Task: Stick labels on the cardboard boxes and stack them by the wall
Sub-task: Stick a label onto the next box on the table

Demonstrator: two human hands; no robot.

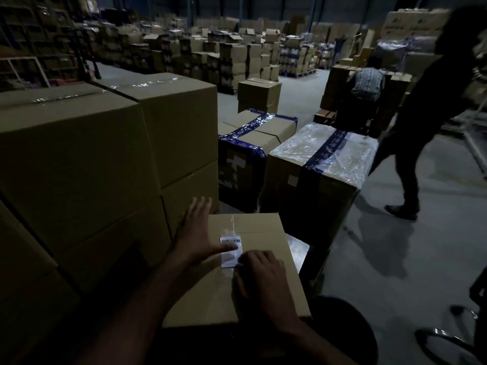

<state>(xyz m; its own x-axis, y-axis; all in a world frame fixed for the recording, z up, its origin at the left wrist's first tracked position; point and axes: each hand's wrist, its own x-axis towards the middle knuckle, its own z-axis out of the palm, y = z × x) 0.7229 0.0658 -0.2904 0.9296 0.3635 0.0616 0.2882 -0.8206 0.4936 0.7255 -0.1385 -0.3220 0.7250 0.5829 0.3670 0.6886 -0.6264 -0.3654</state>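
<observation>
1. Landmark: the small cardboard box (253, 280) at bottom centre, flat top facing up, with a clear tape strip along its seam. Everything below is placed against it.
2. Far left of it: a stack of large plain boxes (87, 164), standing higher than its top, the nearest face just beside its left edge.
3. Left hand (193, 238) lies over the box's left rim. Fingers straight and spread, gripping nothing; palm flat. The thumb (226, 248) reaches right and presses across the middle of the label.
4. White barcode label (231, 251) sits on the box top, left of centre, on the seam line. Barcode strip at its far end is uncovered; thumb shadow darkens the near half.
5. Right hand (259, 279) rests on the box top just right of the label. Fingers curled under, knuckles up; the fingertips (243, 258) touch the label's near right corner. Whether they pinch that edge or only press it, I cannot tell; too dark.
6. Beyond the box, right of the stack: two cartons bound with dark blue tape (257, 138), the right one under clear film (324, 151).
7. Far right: a person in dark clothes (419, 133), mid-stride on the grey floor (395, 259).
</observation>
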